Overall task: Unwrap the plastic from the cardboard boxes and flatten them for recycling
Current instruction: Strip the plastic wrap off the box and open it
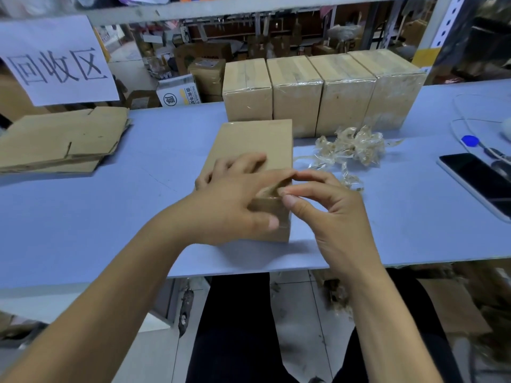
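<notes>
The right hand (329,214) has its thumb and first finger pinched together at the near top edge of a brown box (255,150). They look like they are pinching the thin clear plastic there, but the plastic is too hard to see to be sure. The other fingers of that hand curl loosely. The left hand (235,200) lies flat over the near end of the box and presses on it. Its fingers spread over the top and its thumb rests on the front face.

The box stands on a pale blue table (110,217), right in front of the person. Just behind it, four more boxes (320,89) stand side by side in a row, touching each other, and shiny plastic covers them. A crumpled heap of clear plastic (352,146) lies on the table to the right of the box, in front of the row.

Far to the left lies a stack of flat cardboard (59,140). A paper sign (56,60) hangs above it. At the right edge of the table lies a phone (481,182) with a dark screen.
</notes>
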